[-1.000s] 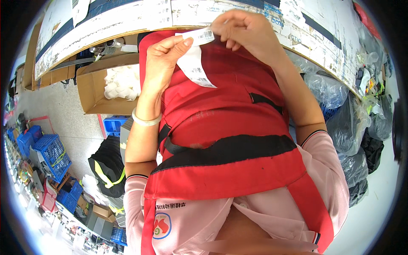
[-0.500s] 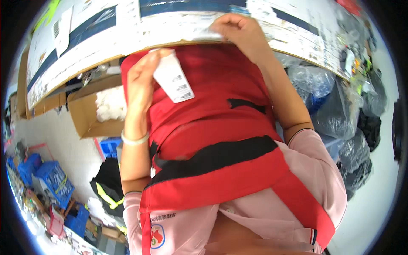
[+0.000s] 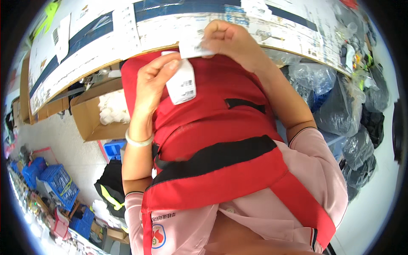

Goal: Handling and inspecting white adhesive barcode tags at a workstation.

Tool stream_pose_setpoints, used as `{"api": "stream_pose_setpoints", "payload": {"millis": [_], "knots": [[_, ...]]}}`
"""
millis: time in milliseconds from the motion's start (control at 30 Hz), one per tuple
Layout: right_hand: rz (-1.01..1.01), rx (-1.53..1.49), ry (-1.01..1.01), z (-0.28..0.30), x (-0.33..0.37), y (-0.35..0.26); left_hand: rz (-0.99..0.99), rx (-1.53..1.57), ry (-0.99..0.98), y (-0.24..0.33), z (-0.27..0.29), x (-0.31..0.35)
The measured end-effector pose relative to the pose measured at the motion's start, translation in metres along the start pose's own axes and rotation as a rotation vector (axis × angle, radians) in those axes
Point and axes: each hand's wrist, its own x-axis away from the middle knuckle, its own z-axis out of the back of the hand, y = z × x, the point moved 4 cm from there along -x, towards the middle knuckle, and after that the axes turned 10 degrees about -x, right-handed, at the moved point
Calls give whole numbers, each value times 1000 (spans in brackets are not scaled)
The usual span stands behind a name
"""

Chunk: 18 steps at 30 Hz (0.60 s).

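My left hand point(image 3: 152, 80) pinches a white strip of printed labels point(image 3: 182, 87) between thumb and fingers, and the strip hangs down over my red apron point(image 3: 204, 114). Close beside it, my right hand point(image 3: 233, 44) is closed on a white label point(image 3: 192, 46), its fingertips slightly blurred. That label meets the top of the strip near my left fingertips; whether the two are joined I cannot tell. Both hands are held above my lap, at the near edge of the table point(image 3: 170, 32) covered with white and blue cardboard.
Left of my legs, an open cardboard box point(image 3: 87, 123) holds white bundles point(image 3: 114, 108). Blue plastic crates point(image 3: 59, 185) stand on the floor farther left. Bags wrapped in clear and dark plastic point(image 3: 338, 110) are piled at the right. A crumpled white piece point(image 3: 256, 8) lies on the table.
My right hand has come from over the table toward the left hand, now with a label showing in its fingers. My left hand has shifted slightly right with the strip.
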Motion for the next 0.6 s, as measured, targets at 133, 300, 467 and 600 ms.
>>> {"api": "stream_pose_setpoints", "payload": {"millis": [133,300,467,600], "knots": [[72,178,-98,-25,2,7,51,88,78,-1,-4,1],[85,123,143,8,-3,2,10,55,158,-6,1,2],[-58,279,-25,-12,7,13,19,-73,176,-4,-5,2],[202,567,271,52,2,-6,12,-89,138,-11,-1,2]]}}
